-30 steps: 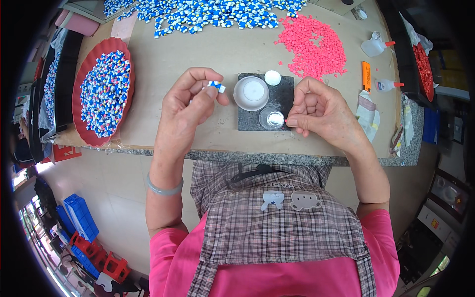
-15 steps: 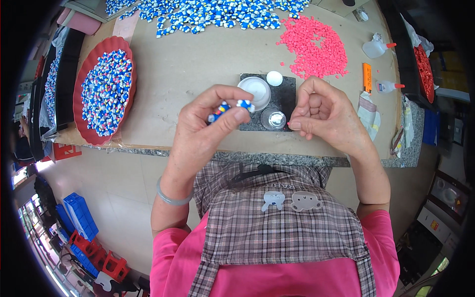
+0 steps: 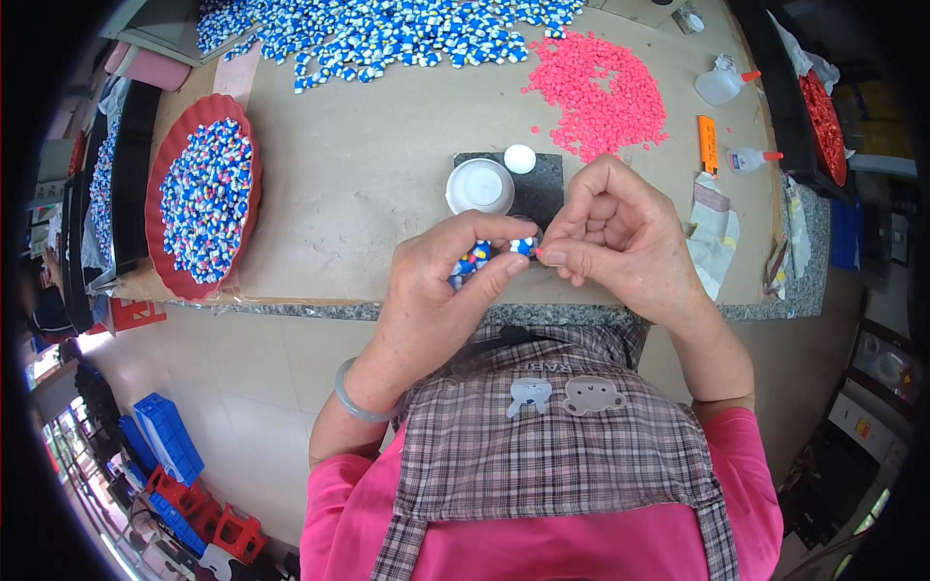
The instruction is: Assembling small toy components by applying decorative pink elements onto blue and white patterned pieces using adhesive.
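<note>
My left hand (image 3: 426, 281) pinches a small blue-and-white figure (image 3: 523, 246) between thumb and forefinger. More such figures, with touches of yellow and red, are tucked in its curled fingers. Close against that figure, my right hand (image 3: 630, 237) holds a tiny pink piece (image 3: 539, 253) between thumb and fingertip; whether the two touch I cannot tell. Just beyond the hands lies a dark square slab (image 3: 550, 189) bearing a round white dish (image 3: 480, 187) and a white round lid (image 3: 519, 159). The small clear cup on it is mostly hidden behind my fingers.
Pink pieces (image 3: 635, 102) lie heaped at the far right, blue-and-white figures (image 3: 387, 44) along the back. A red scalloped tray (image 3: 155, 208) full of figures stands left. Two glue bottles (image 3: 719, 87) and an orange packet (image 3: 707, 145) lie right. The granite edge (image 3: 387, 312) runs nearest me.
Both hands have come together: the left moved right and slightly down with its figures, and the right moved slightly left with the pink piece. The whole view has shifted a little.
</note>
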Demonstrator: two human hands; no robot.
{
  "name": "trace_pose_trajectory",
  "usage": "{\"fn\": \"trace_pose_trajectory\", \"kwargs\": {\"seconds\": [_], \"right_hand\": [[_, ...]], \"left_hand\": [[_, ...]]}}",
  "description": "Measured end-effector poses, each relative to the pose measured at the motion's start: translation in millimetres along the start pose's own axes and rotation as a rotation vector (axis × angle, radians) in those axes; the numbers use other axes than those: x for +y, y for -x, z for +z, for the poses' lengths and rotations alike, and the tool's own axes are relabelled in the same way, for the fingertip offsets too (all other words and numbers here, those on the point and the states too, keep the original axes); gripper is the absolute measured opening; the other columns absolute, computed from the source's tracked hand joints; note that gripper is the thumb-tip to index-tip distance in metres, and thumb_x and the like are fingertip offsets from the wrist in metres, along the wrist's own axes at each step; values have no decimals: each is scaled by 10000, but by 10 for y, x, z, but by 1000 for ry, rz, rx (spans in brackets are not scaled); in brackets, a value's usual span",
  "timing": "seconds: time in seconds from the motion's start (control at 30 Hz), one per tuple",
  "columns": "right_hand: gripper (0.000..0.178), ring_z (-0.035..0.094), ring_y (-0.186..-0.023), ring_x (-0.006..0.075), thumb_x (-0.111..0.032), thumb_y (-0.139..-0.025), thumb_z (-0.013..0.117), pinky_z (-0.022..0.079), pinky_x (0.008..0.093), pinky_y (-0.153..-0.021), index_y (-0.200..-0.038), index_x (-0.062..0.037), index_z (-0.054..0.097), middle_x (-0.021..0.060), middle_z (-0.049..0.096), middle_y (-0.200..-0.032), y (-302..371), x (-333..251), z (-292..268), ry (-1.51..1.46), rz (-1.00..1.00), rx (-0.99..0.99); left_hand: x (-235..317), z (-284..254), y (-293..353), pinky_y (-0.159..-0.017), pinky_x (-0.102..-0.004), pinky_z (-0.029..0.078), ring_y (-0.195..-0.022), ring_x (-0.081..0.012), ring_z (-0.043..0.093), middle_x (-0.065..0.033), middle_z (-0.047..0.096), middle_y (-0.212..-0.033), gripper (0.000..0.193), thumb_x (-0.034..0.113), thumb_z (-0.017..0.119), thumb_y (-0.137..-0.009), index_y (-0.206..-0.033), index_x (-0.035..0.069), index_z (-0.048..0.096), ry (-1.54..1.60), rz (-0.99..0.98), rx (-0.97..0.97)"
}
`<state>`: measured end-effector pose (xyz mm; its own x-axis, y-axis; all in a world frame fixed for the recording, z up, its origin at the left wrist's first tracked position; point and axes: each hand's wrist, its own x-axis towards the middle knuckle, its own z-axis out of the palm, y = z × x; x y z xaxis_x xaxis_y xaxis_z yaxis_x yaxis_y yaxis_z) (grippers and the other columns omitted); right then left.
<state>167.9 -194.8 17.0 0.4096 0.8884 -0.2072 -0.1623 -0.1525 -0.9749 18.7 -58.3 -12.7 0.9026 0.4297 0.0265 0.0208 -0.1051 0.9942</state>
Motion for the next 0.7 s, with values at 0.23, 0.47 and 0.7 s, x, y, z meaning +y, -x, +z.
{"fn": "trace_pose_trajectory", "kwargs": {"seconds": [0.23,0.47,0.7], "right_hand": [[275,606,-697,65,35,-827,693,498,192,-576,-946,-48,460,70,645,-822,-5,-9,0,75,44,3],[212,637,-698,88,30,-811,706,525,213,-596,-897,-12,517,57,649,-811,52,146,103,352,-251,154],[186,605,-579,196,-30,-749,753,469,310,-509,-797,-33,573,68,585,-675,141,294,123,634,-625,275]], "left_hand": [[64,20,-27,-667,-331,530,-768,-246,667,-110,660,-878,191,22,683,-816,-1003,14,648,-268,195,-6],[72,73,1,-621,-333,536,-747,-279,658,-147,647,-883,200,-38,661,-809,-1003,-8,622,-398,354,25],[44,-4,-4,-620,-297,529,-766,-250,669,-152,659,-883,195,-32,657,-816,-1008,-18,627,-349,340,-32]]}}
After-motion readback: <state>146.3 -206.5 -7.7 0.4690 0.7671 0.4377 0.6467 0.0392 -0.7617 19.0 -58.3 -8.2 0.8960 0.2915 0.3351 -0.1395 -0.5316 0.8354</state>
